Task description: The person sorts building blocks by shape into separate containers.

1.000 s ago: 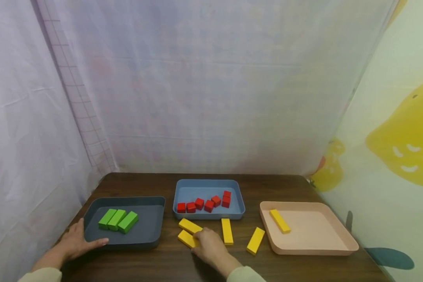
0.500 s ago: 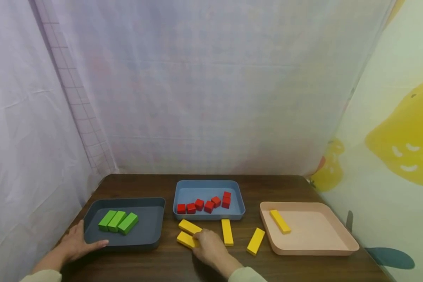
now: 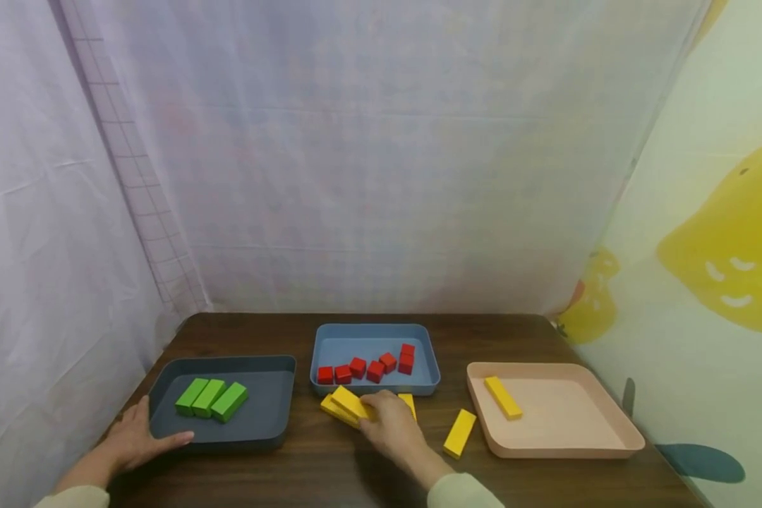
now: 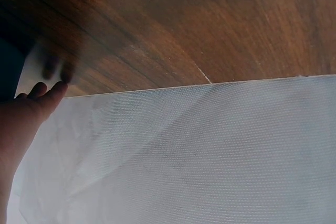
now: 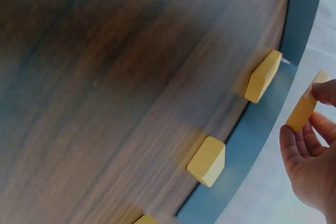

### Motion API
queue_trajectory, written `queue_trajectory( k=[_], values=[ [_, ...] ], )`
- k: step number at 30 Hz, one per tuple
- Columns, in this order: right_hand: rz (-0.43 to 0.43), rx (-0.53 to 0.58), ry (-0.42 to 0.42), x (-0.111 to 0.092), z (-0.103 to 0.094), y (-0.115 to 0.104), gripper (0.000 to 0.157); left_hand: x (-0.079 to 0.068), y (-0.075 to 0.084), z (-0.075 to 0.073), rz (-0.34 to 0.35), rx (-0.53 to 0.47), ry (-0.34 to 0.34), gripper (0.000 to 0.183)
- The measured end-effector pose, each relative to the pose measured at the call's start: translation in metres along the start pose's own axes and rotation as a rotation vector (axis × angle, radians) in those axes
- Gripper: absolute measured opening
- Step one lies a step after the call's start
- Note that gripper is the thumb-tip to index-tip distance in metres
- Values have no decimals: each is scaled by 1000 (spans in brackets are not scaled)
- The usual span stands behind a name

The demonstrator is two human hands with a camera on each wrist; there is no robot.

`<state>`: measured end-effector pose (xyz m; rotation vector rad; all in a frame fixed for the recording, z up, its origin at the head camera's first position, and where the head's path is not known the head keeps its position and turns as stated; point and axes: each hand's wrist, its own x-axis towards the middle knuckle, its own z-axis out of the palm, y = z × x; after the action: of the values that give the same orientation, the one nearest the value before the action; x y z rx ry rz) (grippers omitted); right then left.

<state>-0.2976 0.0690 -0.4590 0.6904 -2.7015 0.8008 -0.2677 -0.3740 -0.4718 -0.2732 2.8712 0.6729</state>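
Observation:
My right hand (image 3: 394, 430) pinches a yellow block (image 3: 348, 402) by one end, raised above another yellow block (image 3: 335, 412) on the table. In the right wrist view, thumb and fingers of the right hand (image 5: 312, 158) grip the held block (image 5: 303, 108) from either side. A third yellow block (image 3: 408, 401) lies partly hidden behind that hand. At the left, my left hand (image 3: 135, 439) rests with spread fingers against the corner of a dark grey tray (image 3: 263, 430). The left wrist view shows only part of the left hand (image 4: 26, 121).
Three green blocks (image 3: 209, 398) lie in the dark tray. Several red cubes (image 3: 375, 371) sit in a blue tray (image 3: 371, 339) at the back. To the right, a peach tray (image 3: 565, 416) holds one yellow block (image 3: 503, 397). A loose yellow block (image 3: 460, 433) lies beside it.
My right hand has lifted a yellow block off the table and shifted slightly up and to the right, now overlapping the block behind. The left hand has stayed in place.

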Motion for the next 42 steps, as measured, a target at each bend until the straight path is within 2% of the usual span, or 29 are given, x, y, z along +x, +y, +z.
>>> queue_trajectory(
  k=[4,8,13,19,26,32,42],
  values=[
    [21,7,36,1,-4,5,35,-1,0,0,12,-3,-3,134],
    [0,3,102,2,-10,13,34,0,-1,0,15,-5,-7,134],
    [7,-10,179,5,-28,27,32,1,-2,0,10,-4,-3,135],
    [133,-9,222,8,-56,52,35,2,-3,0,19,6,2,134],
    [314,33,212,2,-88,87,39,2,-2,-1,15,7,-1,135],
    [363,-2,227,-10,-112,122,43,0,0,0,-11,-9,-24,138],
    [456,-101,215,-33,-140,181,43,1,-2,0,6,-16,-26,136]
  ],
)
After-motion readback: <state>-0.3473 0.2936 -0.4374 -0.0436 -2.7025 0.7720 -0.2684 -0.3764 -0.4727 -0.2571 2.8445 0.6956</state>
